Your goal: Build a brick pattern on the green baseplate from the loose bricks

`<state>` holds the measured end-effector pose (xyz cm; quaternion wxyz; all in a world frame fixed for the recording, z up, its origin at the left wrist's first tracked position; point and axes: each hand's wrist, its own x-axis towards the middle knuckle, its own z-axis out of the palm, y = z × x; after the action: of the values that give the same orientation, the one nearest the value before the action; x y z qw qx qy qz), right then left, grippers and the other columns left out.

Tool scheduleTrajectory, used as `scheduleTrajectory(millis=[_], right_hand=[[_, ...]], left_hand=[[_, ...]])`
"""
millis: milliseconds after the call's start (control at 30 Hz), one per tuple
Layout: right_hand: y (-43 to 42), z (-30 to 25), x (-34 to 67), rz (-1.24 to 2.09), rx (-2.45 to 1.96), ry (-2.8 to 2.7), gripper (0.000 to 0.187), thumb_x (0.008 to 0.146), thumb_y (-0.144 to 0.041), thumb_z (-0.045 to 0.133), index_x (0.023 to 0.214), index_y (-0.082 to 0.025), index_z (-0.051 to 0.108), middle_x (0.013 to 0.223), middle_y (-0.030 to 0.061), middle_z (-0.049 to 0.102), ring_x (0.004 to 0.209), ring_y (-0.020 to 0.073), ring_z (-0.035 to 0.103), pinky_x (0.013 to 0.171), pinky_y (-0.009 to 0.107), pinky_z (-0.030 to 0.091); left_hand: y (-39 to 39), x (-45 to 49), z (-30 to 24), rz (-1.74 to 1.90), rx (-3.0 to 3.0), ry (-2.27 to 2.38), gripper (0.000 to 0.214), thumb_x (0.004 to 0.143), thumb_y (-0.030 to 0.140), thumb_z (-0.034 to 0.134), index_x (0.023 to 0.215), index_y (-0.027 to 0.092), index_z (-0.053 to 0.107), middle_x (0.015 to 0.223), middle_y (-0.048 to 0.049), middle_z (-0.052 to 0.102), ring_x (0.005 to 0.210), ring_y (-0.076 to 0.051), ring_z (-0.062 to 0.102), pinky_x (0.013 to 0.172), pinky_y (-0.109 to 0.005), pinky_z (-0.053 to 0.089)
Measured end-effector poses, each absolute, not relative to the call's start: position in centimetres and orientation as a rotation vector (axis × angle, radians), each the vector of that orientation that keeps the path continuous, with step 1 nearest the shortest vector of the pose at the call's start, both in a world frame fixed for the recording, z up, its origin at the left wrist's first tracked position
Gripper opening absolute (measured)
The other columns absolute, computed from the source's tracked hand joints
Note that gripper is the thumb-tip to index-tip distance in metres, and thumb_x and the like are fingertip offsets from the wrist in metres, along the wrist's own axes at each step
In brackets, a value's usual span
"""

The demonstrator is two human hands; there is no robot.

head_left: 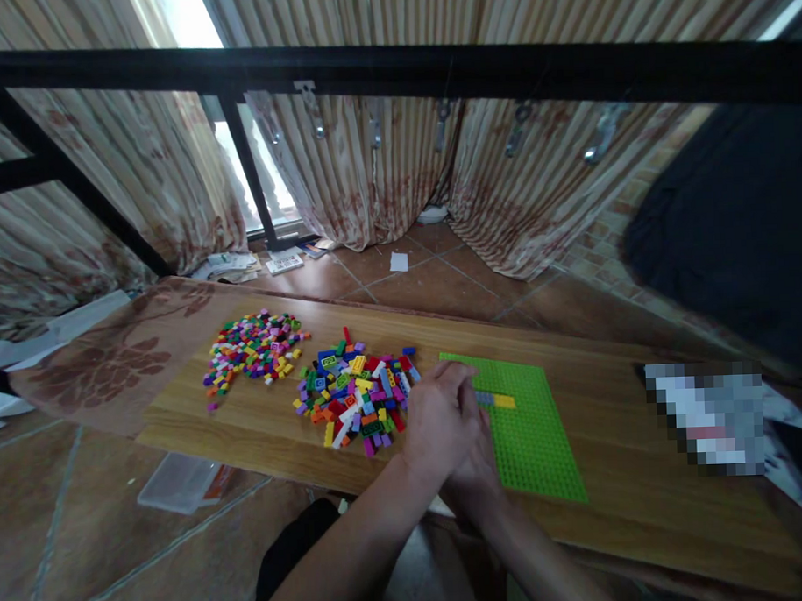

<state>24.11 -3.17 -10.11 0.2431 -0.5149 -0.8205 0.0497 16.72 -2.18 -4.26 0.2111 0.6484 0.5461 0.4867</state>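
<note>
A green studded baseplate (pixel 533 427) lies flat on the wooden board (pixel 618 494). A short row of bricks, grey-blue and yellow (pixel 497 401), sits on its near-left part. My left hand (pixel 437 417) lies over my right hand (pixel 478 473) at the plate's left edge, fingers curled together by that row. What the fingers hold, if anything, is hidden. A pile of larger mixed-colour bricks (pixel 355 394) lies just left of my hands. A second pile of small bricks (pixel 254 345) lies farther left.
A black metal frame (pixel 393 68) crosses above the board, with striped curtains (pixel 370 179) behind. A flowered cloth (pixel 107 363) covers the board's left end. A clear plastic lid (pixel 177 482) lies on the tiled floor. A blurred-out item (pixel 708 417) sits at right.
</note>
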Motion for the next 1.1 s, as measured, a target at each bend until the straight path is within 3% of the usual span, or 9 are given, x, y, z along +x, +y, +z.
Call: scheduleTrajectory(millis=[167,667,1100], right_hand=[[-3.8,-8.9,26.7,0.221,-1.507,-2.169,0.017,0.084,-0.017,0.051,0.091,-0.015,0.067,0.091,0.0096,0.065,0.091,0.0255,0.054,0.081,0.038,0.039],[-3.4,-9.1,34.1,0.246,-1.716,-2.070,0.014,0.088,-0.027,0.058,0.094,-0.020,0.068,0.094,0.0059,0.069,0.091,0.0250,0.058,0.083,0.037,0.039],[-3.5,-8.8,33.2,0.223,-1.740,-2.068,0.016,0.086,-0.026,0.061,0.100,-0.020,0.066,0.093,0.0045,0.070,0.088,0.0247,0.059,0.081,0.037,0.037]], left_hand=[[-1.3,16.0,-4.5,1.393,1.702,1.609,0.023,0.084,0.008,0.050,0.095,0.016,0.068,0.089,-0.0050,0.069,0.083,-0.015,0.064,0.079,-0.028,0.051],[-0.2,16.4,-5.6,0.756,1.847,1.779,0.032,0.084,0.009,0.050,0.111,0.014,0.065,0.101,-0.0091,0.071,0.084,-0.017,0.066,0.080,-0.029,0.050],[-0.1,17.2,-6.1,0.471,1.972,1.762,0.028,0.087,0.012,0.043,0.101,0.016,0.067,0.095,-0.0096,0.072,0.088,-0.020,0.069,0.079,-0.029,0.049]])
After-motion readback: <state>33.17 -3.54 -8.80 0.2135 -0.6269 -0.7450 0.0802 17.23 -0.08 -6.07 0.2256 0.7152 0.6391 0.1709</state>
